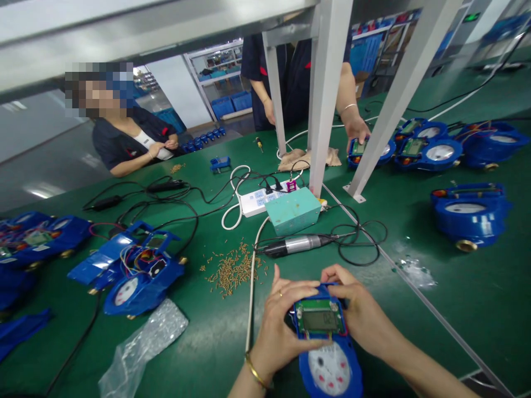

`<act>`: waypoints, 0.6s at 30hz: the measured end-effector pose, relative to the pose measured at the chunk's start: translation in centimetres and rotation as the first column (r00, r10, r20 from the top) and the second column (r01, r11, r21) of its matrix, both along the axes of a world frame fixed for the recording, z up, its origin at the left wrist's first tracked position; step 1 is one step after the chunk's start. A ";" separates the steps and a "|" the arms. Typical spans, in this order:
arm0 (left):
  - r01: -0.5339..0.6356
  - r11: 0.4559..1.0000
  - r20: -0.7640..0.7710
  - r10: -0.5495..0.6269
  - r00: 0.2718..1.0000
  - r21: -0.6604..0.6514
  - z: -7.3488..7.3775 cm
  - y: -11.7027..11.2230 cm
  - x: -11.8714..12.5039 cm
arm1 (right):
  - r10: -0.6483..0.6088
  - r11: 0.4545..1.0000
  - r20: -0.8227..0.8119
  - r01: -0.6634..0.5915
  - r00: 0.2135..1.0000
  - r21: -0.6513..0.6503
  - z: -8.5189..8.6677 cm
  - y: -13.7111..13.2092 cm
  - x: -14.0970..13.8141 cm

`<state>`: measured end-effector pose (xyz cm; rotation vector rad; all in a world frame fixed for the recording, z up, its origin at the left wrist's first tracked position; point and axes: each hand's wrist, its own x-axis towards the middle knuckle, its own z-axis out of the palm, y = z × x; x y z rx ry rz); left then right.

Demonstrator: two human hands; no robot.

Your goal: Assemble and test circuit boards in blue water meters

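A blue water meter [327, 359] with a green circuit board and grey LCD screen on top lies on the green table at the bottom centre. My left hand [282, 326] grips its left side, thumb laid across below the screen, a ring and gold bracelet showing. My right hand [357, 309] clasps its right and top edge, fingers curled over the housing. Both hands hold the same meter.
An electric screwdriver [296, 244] and a pile of small screws [232, 271] lie just beyond. A teal box [292, 210], power strip [257, 200], cables, open meters [141, 271] at left, finished meters [470, 213] at right. Two other people work across the table; white frame legs [326, 110] stand mid-table.
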<state>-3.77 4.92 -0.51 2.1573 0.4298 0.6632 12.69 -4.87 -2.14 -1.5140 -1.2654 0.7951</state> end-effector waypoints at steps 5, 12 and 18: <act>-0.042 0.998 -0.014 0.041 0.999 -0.051 -0.1 -0.5 -0.4 | 0.012 1.000 -0.020 -0.012 1.000 -0.016 0.5 -0.2 0.0; -0.011 0.980 0.021 0.015 1.000 -0.199 -0.7 -0.6 -0.6 | 0.007 1.000 0.076 -0.006 0.997 -0.013 0.3 -0.2 0.0; 0.100 0.975 0.012 -0.099 0.995 -0.197 -0.3 0.6 -0.1 | -0.041 0.999 0.074 0.039 0.996 0.020 0.4 -0.7 -0.1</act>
